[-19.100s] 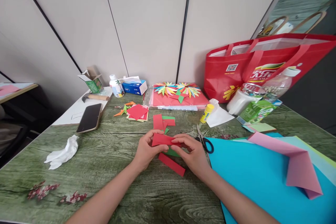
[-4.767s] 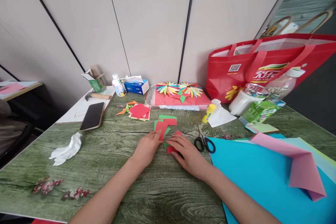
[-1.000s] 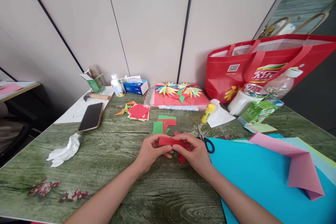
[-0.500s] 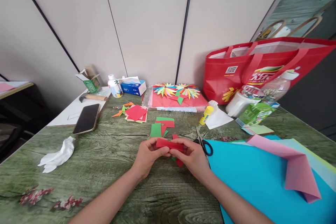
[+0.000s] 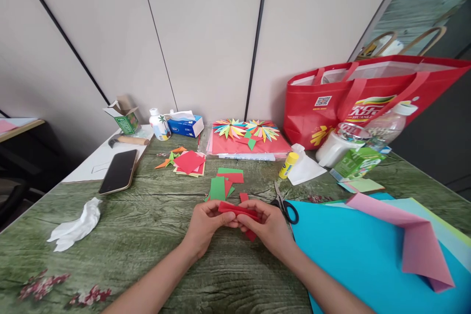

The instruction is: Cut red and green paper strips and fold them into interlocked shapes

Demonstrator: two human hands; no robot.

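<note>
Hands (image 5: pixel 237 221) around red paper strip (image 5: pixel 238 210)

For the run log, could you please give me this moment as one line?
left hand: holds red paper strip | right hand: holds same strip | scissors: on table beside right hand

The widest free room is in the lower left of the frame: the desk (image 5: pixel 147 235) is bare between the crumpled tissue (image 5: pixel 75 225) and the left hand (image 5: pixel 204 223), and also along the bottom edge beside the forearms. The centre is taken by both hands, which pinch a red paper strip (image 5: pixel 239 210). Just above them lie small green and red paper pieces (image 5: pixel 222 184), flat obstacles on the way to the wall. A narrow bare strip of desk runs between these pieces and the glue stick (image 5: pixel 288 165). The scissors (image 5: pixel 283 201) lie just beside the right hand (image 5: pixel 270 228), at the edge of the blue sheet (image 5: pixel 349 250), which covers the lower right. On it a folded pink sheet (image 5: pixel 415 235) stands up. The phone (image 5: pixel 118 170) lies at the middle left, well apart.
</note>
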